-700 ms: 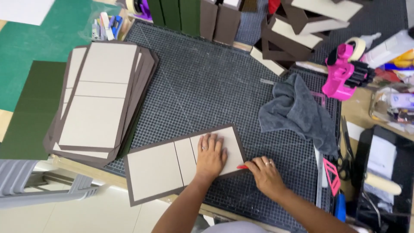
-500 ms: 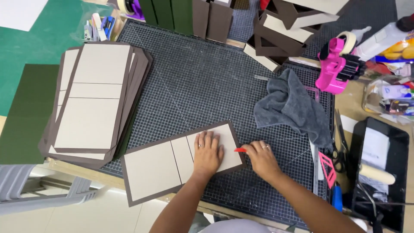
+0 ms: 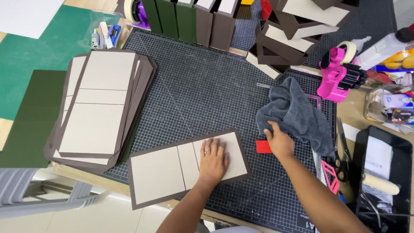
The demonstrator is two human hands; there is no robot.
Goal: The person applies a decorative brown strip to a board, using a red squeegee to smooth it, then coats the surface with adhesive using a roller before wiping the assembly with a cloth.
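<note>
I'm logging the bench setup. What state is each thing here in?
Brown cover sheet: flat, pressed by left hand.
Grey cloth: crumpled, right hand on its edge.
Red tool: lying on mat.
Cover stack: piled flat.
Pink tape dispenser: loaded.

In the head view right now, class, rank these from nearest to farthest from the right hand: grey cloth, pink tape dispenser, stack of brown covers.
1. grey cloth: touching the right hand.
2. pink tape dispenser: farther back, right.
3. stack of brown covers: far left.
</note>
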